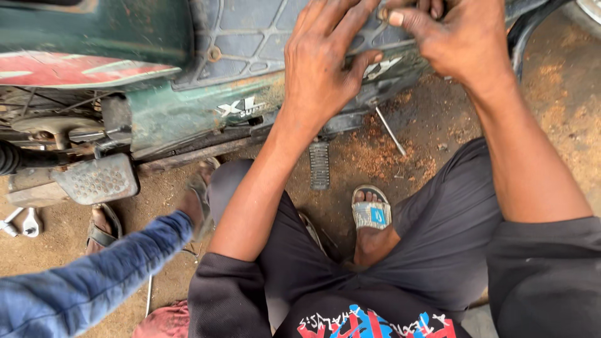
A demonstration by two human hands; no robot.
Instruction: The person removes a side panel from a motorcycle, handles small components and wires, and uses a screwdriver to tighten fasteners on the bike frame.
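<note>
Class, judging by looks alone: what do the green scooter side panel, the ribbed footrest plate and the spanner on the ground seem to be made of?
Green scooter side panel: probably painted sheet metal, with chipped, rust-brown edges.
Ribbed footrest plate: bare grey metal, likely cast, with a raised stud pattern and a dull finish.
Spanner: pale steel with a slight shine.

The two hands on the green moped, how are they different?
The left hand lies spread wide, fingers flat against the green moped; the right hand is bunched, thumb and fingers pinching at something small that is too hidden to name. The left hand sits lower on the floorboard edge; the right hand reaches higher, partly out of the picture. Both are bare and grimy.
</note>
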